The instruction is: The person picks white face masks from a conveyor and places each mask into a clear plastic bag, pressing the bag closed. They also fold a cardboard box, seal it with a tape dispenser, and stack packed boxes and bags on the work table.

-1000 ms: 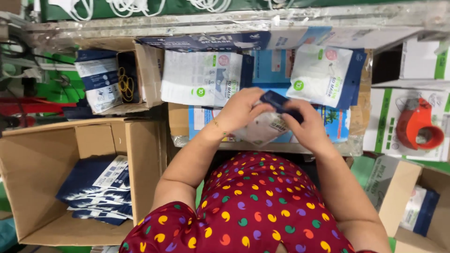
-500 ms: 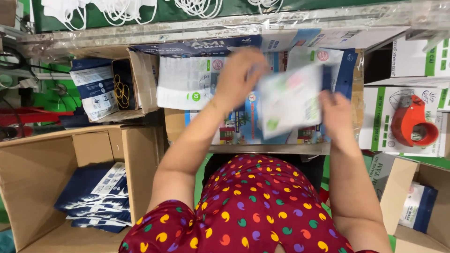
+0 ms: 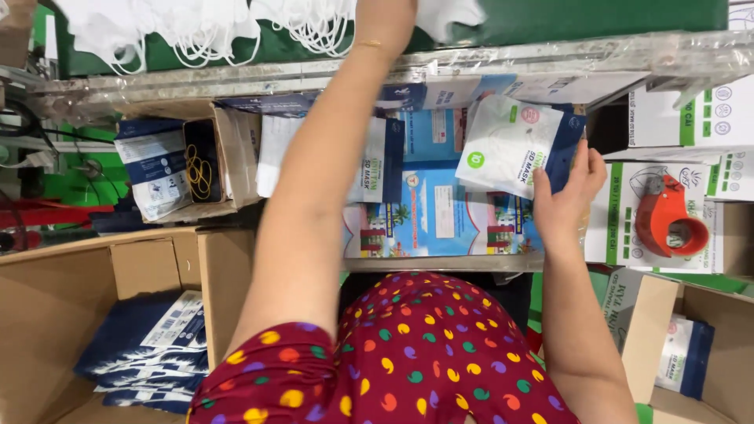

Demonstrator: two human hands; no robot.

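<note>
Right hand (image 3: 567, 202) pinching a white-and-blue mask pouch (image 3: 510, 145), right of centre in the frame.

Left hand (image 3: 383, 23) stretched to the top centre, among white masks (image 3: 196, 27) on the green surface (image 3: 589, 16); fingers cut off by the frame edge, grip impossible to tell. Red tape dispenser (image 3: 667, 216) at right, on white boxes. Open carton (image 3: 63, 314) with dark blue packs at lower left.
</note>
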